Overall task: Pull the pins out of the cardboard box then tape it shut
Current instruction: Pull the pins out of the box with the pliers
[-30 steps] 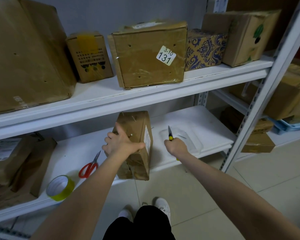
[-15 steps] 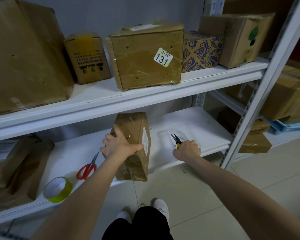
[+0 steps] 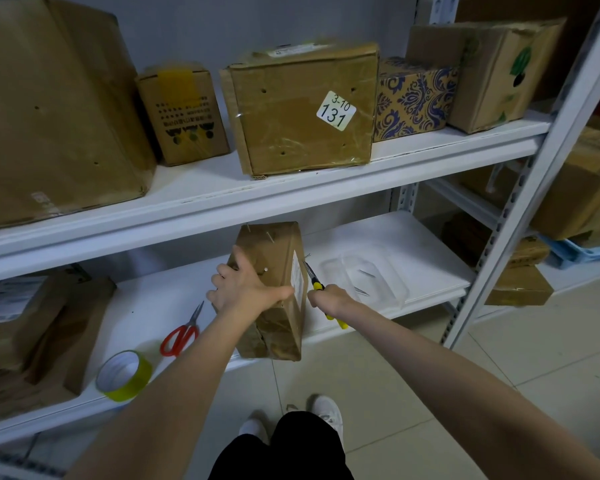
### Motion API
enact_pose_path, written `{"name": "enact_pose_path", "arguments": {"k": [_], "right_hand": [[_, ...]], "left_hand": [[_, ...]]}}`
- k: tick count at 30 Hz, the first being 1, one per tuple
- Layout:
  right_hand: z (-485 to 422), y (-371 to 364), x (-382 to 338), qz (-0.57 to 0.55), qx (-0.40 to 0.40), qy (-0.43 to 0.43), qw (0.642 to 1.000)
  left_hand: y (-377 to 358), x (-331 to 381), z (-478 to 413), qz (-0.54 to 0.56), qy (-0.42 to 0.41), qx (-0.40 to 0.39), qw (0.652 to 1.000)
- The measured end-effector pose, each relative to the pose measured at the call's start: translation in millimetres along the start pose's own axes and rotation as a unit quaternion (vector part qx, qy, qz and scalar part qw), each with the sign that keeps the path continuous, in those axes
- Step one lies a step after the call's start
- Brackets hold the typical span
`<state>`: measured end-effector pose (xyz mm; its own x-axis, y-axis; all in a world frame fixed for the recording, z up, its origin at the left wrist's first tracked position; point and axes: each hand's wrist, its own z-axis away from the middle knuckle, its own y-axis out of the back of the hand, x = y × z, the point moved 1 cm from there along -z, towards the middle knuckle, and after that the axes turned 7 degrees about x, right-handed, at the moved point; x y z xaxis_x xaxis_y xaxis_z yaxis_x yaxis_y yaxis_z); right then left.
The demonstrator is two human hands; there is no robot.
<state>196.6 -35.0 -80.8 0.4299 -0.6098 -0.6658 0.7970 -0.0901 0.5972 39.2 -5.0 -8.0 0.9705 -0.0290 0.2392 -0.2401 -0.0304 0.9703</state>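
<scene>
A brown cardboard box (image 3: 276,327) stands on end at the front edge of the lower shelf, with several metal pins (image 3: 265,270) sticking out of its top and side. My left hand (image 3: 245,289) grips the box from above, thumb on its right face. My right hand (image 3: 328,301) holds yellow-handled pliers (image 3: 313,279), whose jaws touch a pin at the box's upper right edge. A clear plastic tray (image 3: 392,284) to the right holds two loose pins. A roll of yellowish tape (image 3: 123,375) lies at the shelf's front left.
Red-handled scissors (image 3: 182,332) lie between the tape and the box. Brown boxes (image 3: 32,327) crowd the lower shelf's left end. The upper shelf (image 3: 257,199) overhangs the box closely and carries several cartons. A grey upright (image 3: 520,216) stands on the right.
My right hand has swung the pliers left from over the clear tray to the box's right edge. My left hand and the box have stayed put.
</scene>
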Motion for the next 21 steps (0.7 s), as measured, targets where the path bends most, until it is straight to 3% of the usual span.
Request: {"name": "enact_pose_path", "arguments": {"k": [15, 21], "right_hand": [[-6, -13, -22, -0.085, 0.020, 0.017, 0.996], [-3, -6, -20, -0.254, -0.060, -0.014, 0.965]], "left_hand": [[0, -1, 1, -0.007, -0.007, 0.008, 1.000], [0, -1, 1, -0.010, -0.009, 0.011, 1.000]]}}
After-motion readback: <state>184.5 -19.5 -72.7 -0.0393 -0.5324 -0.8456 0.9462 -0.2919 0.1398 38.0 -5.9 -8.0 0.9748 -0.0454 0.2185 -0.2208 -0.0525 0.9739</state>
